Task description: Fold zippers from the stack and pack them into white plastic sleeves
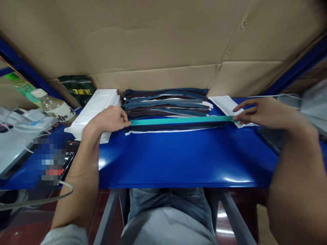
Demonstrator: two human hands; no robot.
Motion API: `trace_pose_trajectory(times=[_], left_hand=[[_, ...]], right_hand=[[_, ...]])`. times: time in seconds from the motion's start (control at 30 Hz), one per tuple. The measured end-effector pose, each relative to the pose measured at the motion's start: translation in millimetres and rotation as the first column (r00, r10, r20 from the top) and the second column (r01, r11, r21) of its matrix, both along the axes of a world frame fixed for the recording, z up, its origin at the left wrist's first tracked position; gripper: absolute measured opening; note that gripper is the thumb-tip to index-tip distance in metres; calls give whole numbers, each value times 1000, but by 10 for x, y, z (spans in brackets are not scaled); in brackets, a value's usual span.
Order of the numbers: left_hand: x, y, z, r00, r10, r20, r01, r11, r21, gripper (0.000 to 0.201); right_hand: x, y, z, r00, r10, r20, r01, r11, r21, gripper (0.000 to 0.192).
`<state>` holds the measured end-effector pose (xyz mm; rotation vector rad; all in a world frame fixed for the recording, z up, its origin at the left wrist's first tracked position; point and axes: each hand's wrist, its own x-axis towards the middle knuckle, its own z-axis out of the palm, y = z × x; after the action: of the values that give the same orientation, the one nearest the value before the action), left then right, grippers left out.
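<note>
A long teal zipper (181, 120) is stretched straight from side to side, its fine detail too small to make out. My left hand (108, 119) pinches its left end, and my right hand (251, 112) grips the right end between thumb and fingers. Just below it lie a dark zipper and a white zipper (163, 130) on the blue table (173, 160). Behind the teal one, several dark blue, brown and white zippers (166, 102) are piled in long rows. A stack of white packets (98, 102) sits by my left hand; another white packet (223, 103) is partly behind my right fingers.
A cardboard wall (158, 41) rises at the table's back. On the left stand a drink bottle (55, 107), a dark green bag (78, 89) and white devices with cables (33, 119). A dark flat object (270, 137) lies under my right forearm.
</note>
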<state>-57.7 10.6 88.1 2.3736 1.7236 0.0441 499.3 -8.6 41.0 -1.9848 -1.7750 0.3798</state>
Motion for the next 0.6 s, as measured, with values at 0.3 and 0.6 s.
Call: trace_pose_trajectory(times=[0.3,0.6], left_hand=[[-95,8,62,995,95,-28,-98,982,-161,27],[-64,3,85,994,76,-73,-85,989,-123,46]], right_hand=[[-90,-37,13,973,68,-220,-122,963,-242,32],[-123,81,-136,981,128,147,-117,990,-77,53]])
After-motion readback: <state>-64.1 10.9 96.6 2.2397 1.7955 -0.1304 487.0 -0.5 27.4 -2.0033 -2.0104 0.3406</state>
